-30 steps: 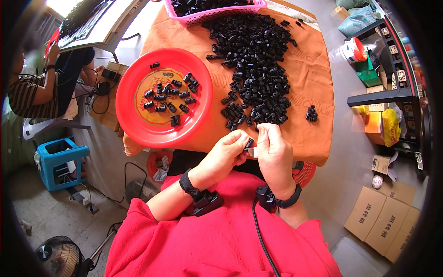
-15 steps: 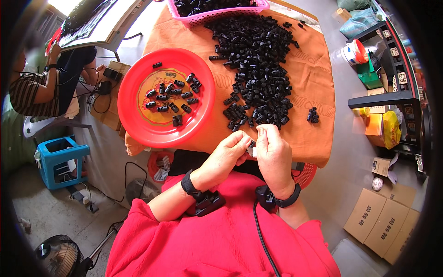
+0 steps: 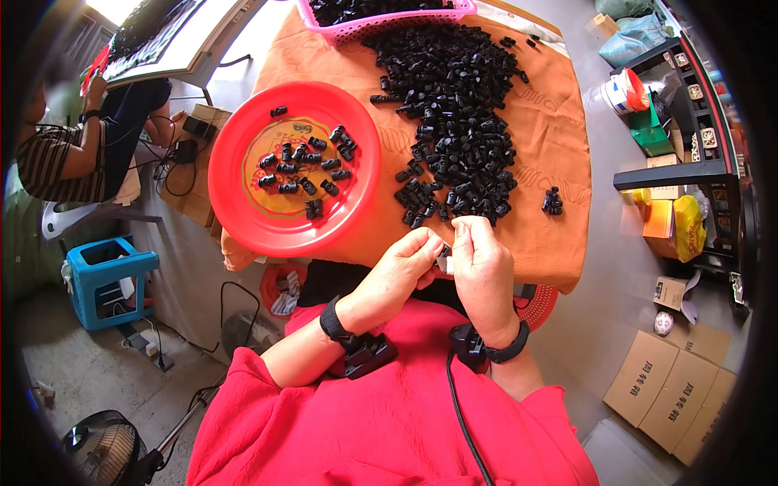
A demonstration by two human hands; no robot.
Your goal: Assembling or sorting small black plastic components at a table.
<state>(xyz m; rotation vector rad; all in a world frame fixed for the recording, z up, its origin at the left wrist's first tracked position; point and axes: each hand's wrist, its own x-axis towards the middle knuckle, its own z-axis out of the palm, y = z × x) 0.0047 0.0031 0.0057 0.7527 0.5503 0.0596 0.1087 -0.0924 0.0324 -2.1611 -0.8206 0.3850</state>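
Note:
Close to the table's near edge, my left hand (image 3: 401, 266) pinches a small black plastic cord lock (image 3: 445, 252) between thumb and fingers. Just to its right, my right hand (image 3: 485, 266) is closed with thumb and forefinger pressed together; what they hold is hidden. A small whitish bit (image 3: 445, 264) shows in the gap between the hands. Beyond them spreads a large heap of black cord locks (image 3: 462, 121). On the left stands a round red plastic plate (image 3: 231, 194) with several cord locks (image 3: 312, 157) lying loosely on its printed middle.
An orange cloth (image 3: 551, 251) covers the table. At its far side sits a pink basket (image 3: 348, 32) full of black pieces; a small cluster (image 3: 553, 201) lies at the right. Left are a blue stool (image 3: 109, 279) and a seated person (image 3: 73, 158); cardboard boxes (image 3: 673, 389) lie at right.
The whole view has shifted very slightly. Both hands stay together in nearly the same pose, and the heap and plate look the same.

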